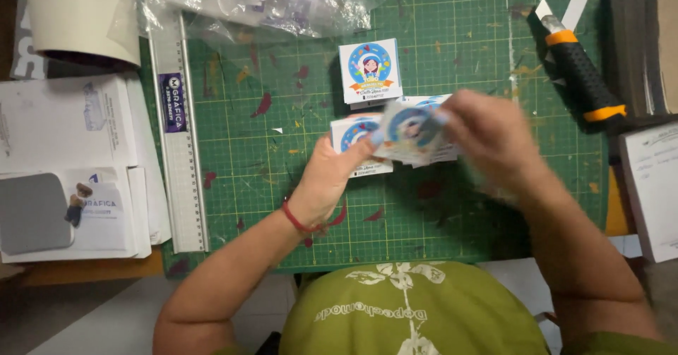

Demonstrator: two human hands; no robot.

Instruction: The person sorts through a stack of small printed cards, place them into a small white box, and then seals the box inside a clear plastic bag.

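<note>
I have both hands, left and right, pinching the cards; a loose grip could spill them across the mat.

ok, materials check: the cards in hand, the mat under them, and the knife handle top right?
Cards: looks like glossy printed card stock; thin, stacked, colour print on white.
Mat: green gridded surface, matte, stained; probably a rubbery cutting mat.
Knife handle: black textured grip, likely rubber or plastic, with orange bands.
</note>
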